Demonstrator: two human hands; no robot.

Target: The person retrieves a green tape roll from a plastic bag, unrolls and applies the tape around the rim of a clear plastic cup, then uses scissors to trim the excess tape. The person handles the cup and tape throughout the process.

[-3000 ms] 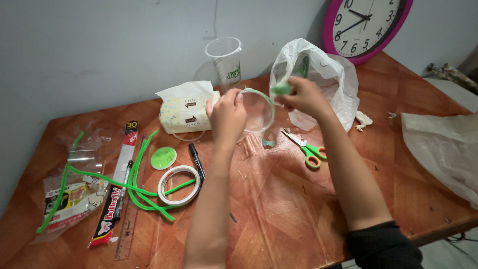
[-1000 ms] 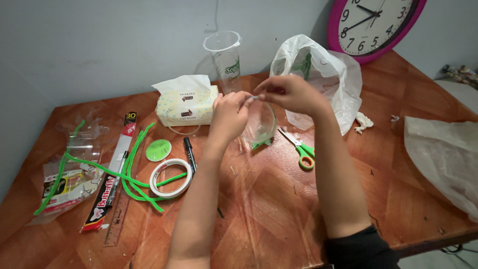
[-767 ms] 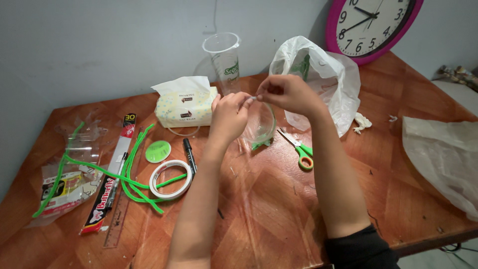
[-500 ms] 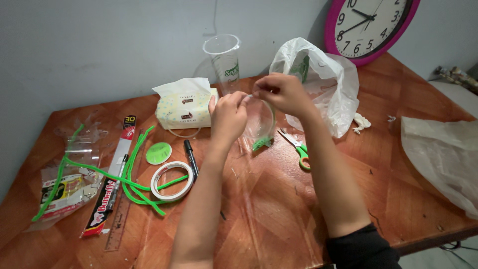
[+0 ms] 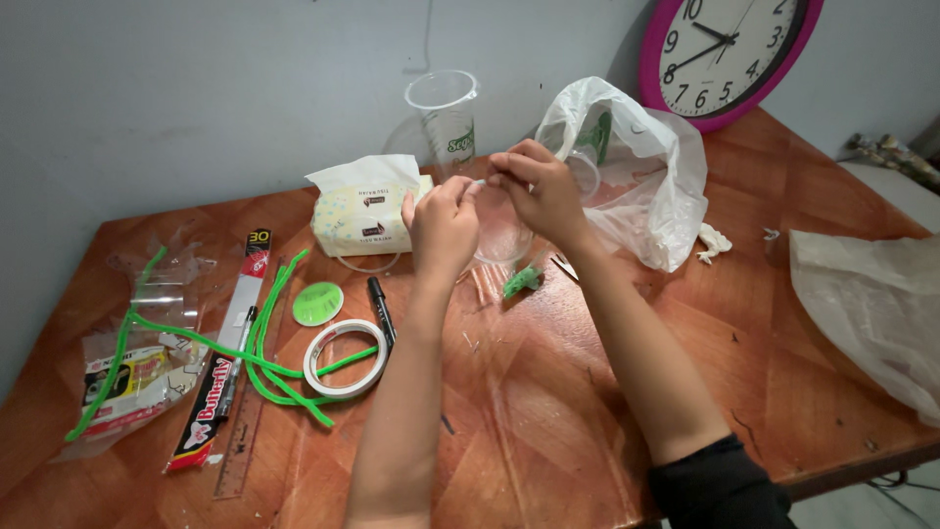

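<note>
Fingers (image 5: pixel 468 188) of both hands pinch clear cup (image 5: pixel 499 230) rim | cup empty

- We see the pink-rimmed round wall clock (image 5: pixel 729 49), at one o'clock, cut by the top edge.
- Our right forearm hides most of the green-handled scissors (image 5: pixel 564 265).
- The crumpled translucent plastic sheet (image 5: pixel 871 304) at three o'clock runs off-frame.

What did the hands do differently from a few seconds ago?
The right hand let go of the green scrap, which now lies on the table, and moved over to pinch the clear round lid's rim beside the left hand. The left hand kept holding the lid. Tape stayed put.
</note>
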